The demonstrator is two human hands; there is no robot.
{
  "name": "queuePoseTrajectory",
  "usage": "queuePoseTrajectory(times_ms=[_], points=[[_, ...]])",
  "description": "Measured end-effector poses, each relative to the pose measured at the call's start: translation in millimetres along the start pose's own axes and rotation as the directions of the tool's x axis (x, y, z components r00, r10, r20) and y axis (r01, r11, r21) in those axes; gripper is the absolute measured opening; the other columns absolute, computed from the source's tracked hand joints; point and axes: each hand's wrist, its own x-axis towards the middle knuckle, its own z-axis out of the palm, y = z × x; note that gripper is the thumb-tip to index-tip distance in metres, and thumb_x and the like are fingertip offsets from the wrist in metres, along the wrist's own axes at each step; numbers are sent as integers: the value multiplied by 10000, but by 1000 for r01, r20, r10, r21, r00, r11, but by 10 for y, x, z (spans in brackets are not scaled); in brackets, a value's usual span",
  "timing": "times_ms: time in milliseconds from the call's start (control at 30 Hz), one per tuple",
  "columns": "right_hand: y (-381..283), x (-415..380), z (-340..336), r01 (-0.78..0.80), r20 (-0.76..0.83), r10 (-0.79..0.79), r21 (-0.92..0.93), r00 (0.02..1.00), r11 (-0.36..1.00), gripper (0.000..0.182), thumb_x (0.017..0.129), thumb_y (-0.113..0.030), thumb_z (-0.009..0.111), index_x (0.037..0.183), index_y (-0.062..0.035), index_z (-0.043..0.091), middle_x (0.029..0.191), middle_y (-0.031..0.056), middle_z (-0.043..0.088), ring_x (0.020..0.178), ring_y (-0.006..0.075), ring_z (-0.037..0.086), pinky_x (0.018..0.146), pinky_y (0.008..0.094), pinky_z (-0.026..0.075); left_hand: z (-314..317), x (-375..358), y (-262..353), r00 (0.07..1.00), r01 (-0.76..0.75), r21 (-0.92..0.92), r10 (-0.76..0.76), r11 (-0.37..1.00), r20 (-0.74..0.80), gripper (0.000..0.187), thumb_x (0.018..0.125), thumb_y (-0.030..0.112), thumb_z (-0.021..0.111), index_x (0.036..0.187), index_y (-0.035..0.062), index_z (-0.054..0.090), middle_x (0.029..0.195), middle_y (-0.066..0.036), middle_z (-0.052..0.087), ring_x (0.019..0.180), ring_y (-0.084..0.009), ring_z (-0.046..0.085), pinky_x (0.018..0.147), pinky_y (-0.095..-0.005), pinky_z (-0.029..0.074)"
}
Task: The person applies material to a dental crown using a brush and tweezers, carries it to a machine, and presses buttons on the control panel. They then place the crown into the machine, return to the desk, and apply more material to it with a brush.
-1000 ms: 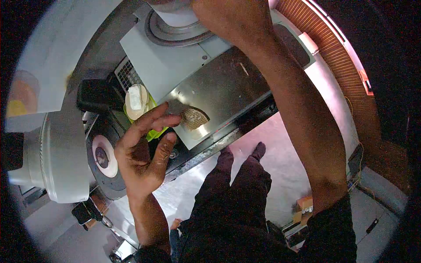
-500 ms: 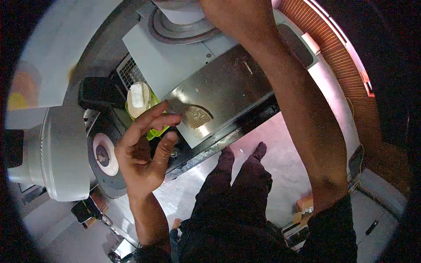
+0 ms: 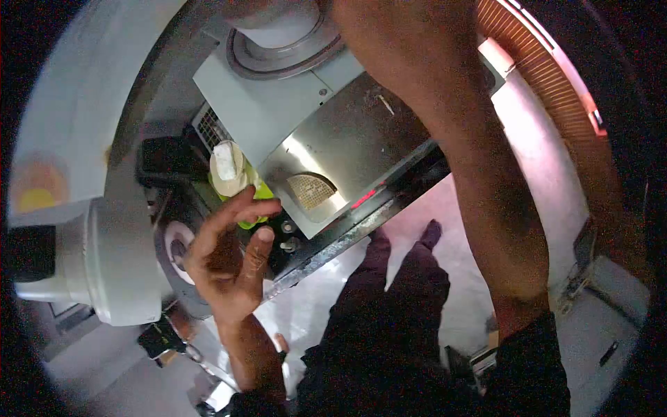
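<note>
My left hand [image 3: 233, 260] hangs over the left end of a metal worktop [image 3: 347, 149], with thumb and fingers apart and nothing between them. Close by its fingertips is a bright green container [image 3: 262, 193], with a cream-coloured bowl or lid [image 3: 226, 182] and a white block [image 3: 224, 162] on top. My right arm stretches up across the right side; the back of my right hand [image 3: 410, 35] meets the top edge and its fingers are out of sight. Left of that hand, a white cylindrical thing [image 3: 281, 31] stands in a round grey ring [image 3: 295, 68].
A perforated grate [image 3: 310, 190] is set into the worktop's front left. At far left is a large white rounded machine part [image 3: 121, 260], near a dark round plate with a pale ring [image 3: 174, 250]. Slatted brown panelling [image 3: 556, 83] curves along the right.
The view has shifted, and the worktop and machine sit slightly differently in the picture. My left hand keeps its spread shape. A red glow now shows on the worktop's front edge.
</note>
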Motion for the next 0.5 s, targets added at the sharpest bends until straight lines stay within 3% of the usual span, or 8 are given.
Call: queuePoseTrajectory(times_ms=[67,100,200,267,333,367,433,500], points=[[114,-160,-210,61,-142,-56,29,988,998,181,813,-39,652,918,79,740,886,281,674,927,356,666,874,483,513,21,-95,-52,993,-85,-28,83,996,-84,361,929,1,733,1275,-58,646,1080,-211,758,1010,-260,712,990,-409,514],[86,-257,-357,6,-211,-7,-4,977,1000,185,831,-34,642,957,48,749,919,226,695,929,301,667,871,435,518,17,-119,-88,984,-136,-39,130,990,-125,311,933,0,726,1235,-49,665,1066,-209,757,982,-259,713,963,-403,526],[-113,-658,-731,-426,-408,296,-278,864,861,253,885,-20,610,1074,-47,775,1019,60,759,935,135,668,862,294,530,44,-157,-200,932,-294,-129,253,947,-261,57,965,39,693,994,-5,673,844,-149,735,775,-222,680,832,-366,535],[17,-1062,-886,-450,-418,264,-446,869,774,250,897,-64,625,1106,-68,763,1044,78,740,950,182,686,848,295,534,6,-267,-167,935,-265,-105,228,959,-271,135,981,61,674,866,27,614,698,-106,664,662,-198,611,778,-369,510],[194,-1515,-839,-523,-509,344,-262,789,811,285,914,-63,618,1172,-77,737,1115,99,717,978,214,696,847,309,541,95,-247,-169,915,-334,-106,295,937,-275,262,987,90,666,755,65,548,531,-56,550,538,-168,515,719,-386,467],[252,-1746,-742,-539,-579,507,135,638,832,346,894,-11,597,1212,-64,720,1160,97,708,1037,202,685,884,313,535,128,-279,-168,932,-311,-165,267,936,-245,264,984,92,669,751,66,549,537,-56,558,539,-165,514,730,-392,464],[388,-2228,-689,-629,-496,623,182,605,756,384,885,52,566,1233,-35,705,1201,89,701,1091,200,671,902,322,539,168,-377,-157,957,-266,-265,220,927,-190,268,978,97,675,743,68,550,550,-57,572,541,-159,514,754,-404,457],[412,-2641,-516,-718,-434,722,212,538,663,397,848,19,564,1221,-12,695,1172,91,711,1092,189,635,929,304,519,322,-431,-105,964,-246,-274,207,930,-166,268,978,95,669,736,42,568,562,-64,562,539,-165,489,745,-396,441]])
